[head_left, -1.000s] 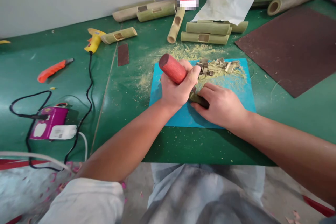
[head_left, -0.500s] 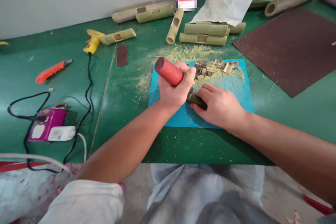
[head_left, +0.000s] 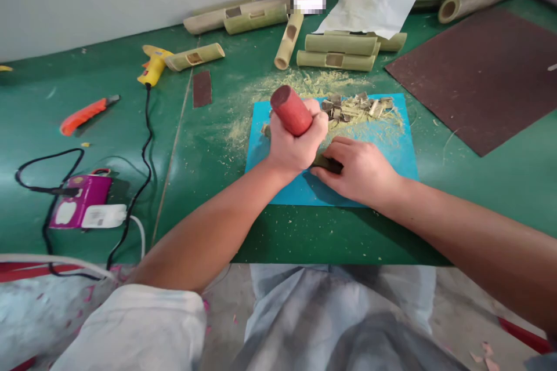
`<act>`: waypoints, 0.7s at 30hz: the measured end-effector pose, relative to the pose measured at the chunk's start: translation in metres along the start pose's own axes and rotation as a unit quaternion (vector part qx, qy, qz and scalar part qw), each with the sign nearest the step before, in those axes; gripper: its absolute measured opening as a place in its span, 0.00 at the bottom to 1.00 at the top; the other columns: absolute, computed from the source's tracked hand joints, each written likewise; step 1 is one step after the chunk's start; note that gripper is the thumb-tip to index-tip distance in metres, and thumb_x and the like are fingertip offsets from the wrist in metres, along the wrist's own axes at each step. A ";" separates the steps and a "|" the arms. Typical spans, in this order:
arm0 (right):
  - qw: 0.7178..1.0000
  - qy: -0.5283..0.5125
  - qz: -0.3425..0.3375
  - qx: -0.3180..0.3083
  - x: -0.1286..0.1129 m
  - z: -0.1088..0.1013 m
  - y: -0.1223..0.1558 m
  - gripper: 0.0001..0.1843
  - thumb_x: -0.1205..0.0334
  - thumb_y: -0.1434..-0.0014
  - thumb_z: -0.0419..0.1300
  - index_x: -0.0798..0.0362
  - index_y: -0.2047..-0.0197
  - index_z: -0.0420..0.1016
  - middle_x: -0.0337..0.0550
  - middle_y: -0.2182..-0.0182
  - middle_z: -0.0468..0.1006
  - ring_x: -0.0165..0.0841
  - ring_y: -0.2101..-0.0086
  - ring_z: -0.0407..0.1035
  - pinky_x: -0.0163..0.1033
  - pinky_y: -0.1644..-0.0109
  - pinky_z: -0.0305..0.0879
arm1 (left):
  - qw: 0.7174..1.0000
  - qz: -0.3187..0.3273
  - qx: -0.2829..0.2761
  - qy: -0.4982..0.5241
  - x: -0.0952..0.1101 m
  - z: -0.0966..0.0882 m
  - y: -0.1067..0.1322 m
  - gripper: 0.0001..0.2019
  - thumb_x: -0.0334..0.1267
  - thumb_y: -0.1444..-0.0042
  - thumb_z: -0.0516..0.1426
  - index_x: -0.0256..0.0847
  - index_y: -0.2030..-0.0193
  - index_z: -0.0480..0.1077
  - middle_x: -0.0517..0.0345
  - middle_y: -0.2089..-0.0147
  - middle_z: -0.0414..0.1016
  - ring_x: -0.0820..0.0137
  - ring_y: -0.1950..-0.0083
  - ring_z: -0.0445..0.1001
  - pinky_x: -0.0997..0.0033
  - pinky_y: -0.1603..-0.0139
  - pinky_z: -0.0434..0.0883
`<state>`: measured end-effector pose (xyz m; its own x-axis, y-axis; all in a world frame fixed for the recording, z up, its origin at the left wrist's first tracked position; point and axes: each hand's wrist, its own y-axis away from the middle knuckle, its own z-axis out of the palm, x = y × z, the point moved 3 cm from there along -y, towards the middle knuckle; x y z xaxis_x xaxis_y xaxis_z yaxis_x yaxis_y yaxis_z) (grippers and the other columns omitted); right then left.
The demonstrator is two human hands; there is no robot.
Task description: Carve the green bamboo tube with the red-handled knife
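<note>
My left hand [head_left: 296, 148] is wrapped round a red wooden handle [head_left: 290, 110] that sticks up and to the left; the tool's working end is hidden under my fingers. My right hand [head_left: 361, 171] presses down on a dark green bamboo piece [head_left: 327, 163] lying on a blue mat [head_left: 391, 145]. The two hands touch over that piece. A heap of bamboo chips [head_left: 354, 107] and pale shavings lies at the mat's far edge.
Several cut bamboo tubes [head_left: 337, 52] lie beyond the mat, with white paper [head_left: 374, 6] behind. A brown sheet [head_left: 478, 69] is at right. At left are a yellow glue gun [head_left: 152, 66], an orange utility knife [head_left: 85, 116], sandpaper strip [head_left: 202, 88], and a purple power strip [head_left: 80, 208] with cables.
The red handle has tipped more upright and shifted slightly right in my left hand. My right hand stays pressed on the bamboo piece.
</note>
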<state>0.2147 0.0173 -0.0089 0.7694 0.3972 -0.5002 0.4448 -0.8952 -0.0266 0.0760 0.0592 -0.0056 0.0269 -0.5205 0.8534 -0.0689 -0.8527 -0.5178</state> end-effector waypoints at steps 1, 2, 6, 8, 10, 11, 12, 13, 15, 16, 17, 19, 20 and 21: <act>1.000 0.001 0.000 0.003 0.001 0.000 0.000 0.10 0.59 0.38 0.65 0.53 0.70 0.72 0.41 0.68 0.72 0.30 0.71 0.60 0.38 0.64 0.54 | 1.000 -0.016 0.012 0.011 -0.002 -0.001 0.001 0.22 0.39 0.40 0.64 0.42 0.81 0.60 0.66 0.83 0.60 0.77 0.80 0.59 0.71 0.77 0.59; 1.000 0.002 -0.002 0.001 0.001 0.000 -0.001 0.10 0.59 0.38 0.66 0.53 0.69 0.73 0.41 0.68 0.72 0.30 0.70 0.60 0.38 0.64 0.53 | 0.999 -0.030 0.028 0.019 -0.004 -0.003 0.001 0.22 0.39 0.42 0.65 0.42 0.81 0.60 0.67 0.83 0.59 0.77 0.81 0.58 0.71 0.78 0.59; 1.000 0.018 -0.002 0.019 0.005 0.000 -0.001 0.10 0.58 0.38 0.66 0.53 0.68 0.75 0.42 0.67 0.74 0.32 0.70 0.62 0.39 0.64 0.54 | 0.990 -0.030 0.129 0.048 -0.009 -0.007 0.001 0.24 0.48 0.40 0.66 0.43 0.80 0.62 0.66 0.84 0.61 0.77 0.81 0.61 0.72 0.79 0.62; 0.999 0.026 -0.006 0.025 0.005 0.000 0.000 0.09 0.58 0.38 0.65 0.53 0.67 0.76 0.43 0.66 0.75 0.32 0.70 0.62 0.39 0.64 0.55 | 0.988 -0.022 0.142 0.056 -0.009 -0.005 0.000 0.26 0.55 0.38 0.65 0.43 0.79 0.64 0.66 0.82 0.65 0.76 0.81 0.63 0.72 0.77 0.65; 0.999 0.034 -0.012 0.024 0.003 0.000 0.001 0.08 0.57 0.38 0.65 0.53 0.66 0.76 0.44 0.66 0.76 0.32 0.70 0.63 0.39 0.64 0.55 | 0.989 -0.012 0.139 0.045 -0.008 -0.002 -0.001 0.27 0.59 0.38 0.66 0.43 0.78 0.66 0.65 0.81 0.67 0.77 0.80 0.65 0.72 0.75 0.67; 0.999 0.038 -0.013 0.022 0.003 0.000 0.001 0.08 0.57 0.37 0.65 0.53 0.65 0.77 0.44 0.65 0.76 0.33 0.70 0.64 0.40 0.64 0.55 | 0.990 -0.007 0.135 0.038 -0.007 -0.001 -0.001 0.27 0.59 0.38 0.66 0.43 0.78 0.66 0.65 0.81 0.67 0.77 0.80 0.65 0.72 0.74 0.68; 0.999 0.043 -0.012 0.020 0.002 0.000 0.001 0.08 0.57 0.37 0.65 0.53 0.65 0.77 0.44 0.65 0.76 0.33 0.69 0.64 0.40 0.64 0.55 | 0.991 -0.002 0.132 0.033 -0.006 -0.001 -0.001 0.27 0.58 0.37 0.66 0.42 0.78 0.67 0.65 0.81 0.68 0.77 0.79 0.66 0.72 0.74 0.68; 0.999 0.048 -0.010 0.018 0.001 0.000 0.001 0.08 0.57 0.37 0.64 0.53 0.64 0.77 0.45 0.65 0.77 0.33 0.69 0.65 0.40 0.64 0.55 | 0.992 0.002 0.125 0.028 -0.006 -0.001 0.000 0.26 0.56 0.37 0.67 0.42 0.78 0.67 0.65 0.80 0.68 0.77 0.79 0.67 0.72 0.73 0.68; 0.998 0.056 -0.006 0.013 0.000 0.000 0.001 0.08 0.58 0.37 0.64 0.54 0.64 0.77 0.45 0.64 0.77 0.33 0.69 0.65 0.40 0.64 0.55 | 0.994 0.016 0.105 0.019 -0.006 -0.002 0.001 0.25 0.54 0.36 0.66 0.42 0.77 0.68 0.65 0.79 0.69 0.76 0.77 0.68 0.72 0.71 0.69; 0.998 0.058 -0.005 0.012 -0.001 0.000 0.001 0.08 0.58 0.37 0.64 0.54 0.64 0.77 0.46 0.64 0.77 0.33 0.69 0.65 0.40 0.64 0.54 | 0.995 0.024 0.094 0.013 -0.006 -0.003 0.001 0.24 0.54 0.36 0.66 0.42 0.77 0.69 0.64 0.78 0.69 0.76 0.76 0.68 0.71 0.70 0.69; 0.998 0.059 -0.005 0.011 -0.001 0.000 0.001 0.08 0.58 0.37 0.64 0.54 0.64 0.77 0.46 0.64 0.77 0.33 0.69 0.65 0.40 0.64 0.54 | 0.996 0.031 0.085 0.007 -0.006 -0.003 0.002 0.24 0.54 0.35 0.65 0.42 0.77 0.69 0.64 0.77 0.69 0.76 0.76 0.68 0.70 0.70 0.69; 0.998 0.061 -0.007 0.014 -0.001 0.001 0.001 0.08 0.58 0.38 0.64 0.54 0.65 0.77 0.46 0.65 0.77 0.33 0.69 0.64 0.40 0.64 0.54 | 0.996 0.044 0.075 -0.004 -0.007 -0.004 0.003 0.25 0.55 0.35 0.65 0.43 0.77 0.68 0.64 0.77 0.68 0.76 0.76 0.65 0.68 0.70 0.68; 0.998 0.062 -0.009 0.017 -0.001 0.001 0.001 0.08 0.58 0.38 0.63 0.54 0.64 0.77 0.46 0.65 0.77 0.33 0.69 0.64 0.40 0.64 0.54 | 0.996 0.049 0.072 -0.011 -0.007 -0.005 0.003 0.25 0.55 0.35 0.65 0.43 0.77 0.68 0.64 0.77 0.67 0.75 0.77 0.64 0.67 0.70 0.67; 0.998 0.063 -0.011 0.021 -0.001 0.002 0.001 0.08 0.58 0.38 0.63 0.54 0.64 0.78 0.47 0.65 0.78 0.34 0.69 0.64 0.41 0.64 0.54 | 0.996 0.054 0.067 -0.020 -0.007 -0.005 0.003 0.25 0.54 0.34 0.64 0.43 0.77 0.67 0.64 0.77 0.66 0.75 0.77 0.63 0.67 0.70 0.67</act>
<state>0.2137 0.0156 -0.0099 0.8126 0.4365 -0.3861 0.4446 -0.8927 -0.0736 0.0708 0.0603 -0.0133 0.0666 -0.6080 0.7912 0.0606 -0.7890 -0.6114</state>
